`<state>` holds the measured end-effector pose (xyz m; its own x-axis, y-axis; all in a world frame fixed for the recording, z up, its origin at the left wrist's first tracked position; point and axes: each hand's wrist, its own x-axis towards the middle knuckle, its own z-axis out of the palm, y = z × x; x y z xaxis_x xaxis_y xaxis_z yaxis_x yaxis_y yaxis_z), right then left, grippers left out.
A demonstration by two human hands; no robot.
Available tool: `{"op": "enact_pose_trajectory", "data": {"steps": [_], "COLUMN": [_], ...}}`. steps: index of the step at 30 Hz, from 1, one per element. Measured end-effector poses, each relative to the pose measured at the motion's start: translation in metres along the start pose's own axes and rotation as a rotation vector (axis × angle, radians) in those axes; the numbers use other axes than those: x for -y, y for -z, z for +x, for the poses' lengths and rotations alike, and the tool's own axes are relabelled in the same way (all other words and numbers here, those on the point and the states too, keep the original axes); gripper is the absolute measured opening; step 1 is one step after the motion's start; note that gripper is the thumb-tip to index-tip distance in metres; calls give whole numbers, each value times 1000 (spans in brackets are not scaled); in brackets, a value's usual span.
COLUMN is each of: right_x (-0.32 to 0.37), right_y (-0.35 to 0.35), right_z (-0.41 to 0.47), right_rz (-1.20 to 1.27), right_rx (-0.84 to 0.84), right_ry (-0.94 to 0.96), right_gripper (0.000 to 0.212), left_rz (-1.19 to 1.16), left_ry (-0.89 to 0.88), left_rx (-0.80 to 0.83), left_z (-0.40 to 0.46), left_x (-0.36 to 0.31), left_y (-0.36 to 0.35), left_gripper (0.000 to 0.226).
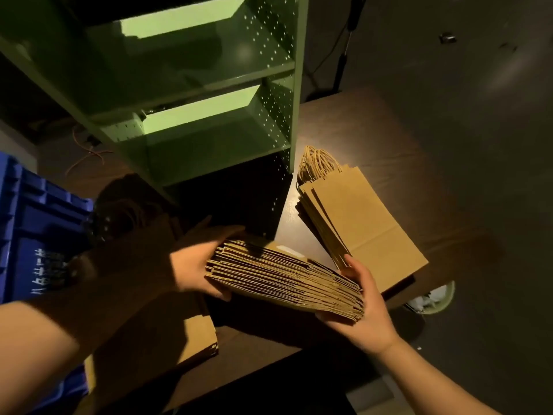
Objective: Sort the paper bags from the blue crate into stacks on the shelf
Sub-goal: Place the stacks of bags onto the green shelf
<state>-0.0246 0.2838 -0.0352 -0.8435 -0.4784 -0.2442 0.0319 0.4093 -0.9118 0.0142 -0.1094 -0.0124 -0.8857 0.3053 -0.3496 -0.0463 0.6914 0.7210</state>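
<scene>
A thick bundle of flat brown paper bags [284, 280] is held edge-on between both hands, just in front of the dark lowest bay of the green shelf unit [215, 121]. My left hand [197, 262] grips its left end, thumb on top. My right hand [365, 307] grips its right end from below. A second stack of brown bags with twine handles [359, 217] lies on the dark table to the right of the shelf. More brown bags [191, 333] lie in shadow under my left forearm. The blue crate [33, 223] stands at the far left.
The green shelf stands on a dark wooden table [389, 136]; its two upper bays hold nothing I can see. A round green bin with white waste [431, 298] sits on the floor at the right. A dark pole and cable [344, 49] rise behind the table.
</scene>
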Motion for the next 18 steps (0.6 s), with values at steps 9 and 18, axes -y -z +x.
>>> {"op": "enact_pose_trajectory", "data": {"steps": [9, 18], "right_x": [-9, -3], "right_y": [-5, -9], "right_z": [12, 1], "right_rz": [-5, 97], "right_rx": [-26, -130], "right_ry": [56, 70], "right_gripper": [69, 98], "left_rz": [-372, -303], "left_ry": [305, 317], "left_rx": [96, 217], "left_z": [14, 22], "left_x": [-10, -17], "left_y": [2, 0], "left_gripper": [44, 54]}}
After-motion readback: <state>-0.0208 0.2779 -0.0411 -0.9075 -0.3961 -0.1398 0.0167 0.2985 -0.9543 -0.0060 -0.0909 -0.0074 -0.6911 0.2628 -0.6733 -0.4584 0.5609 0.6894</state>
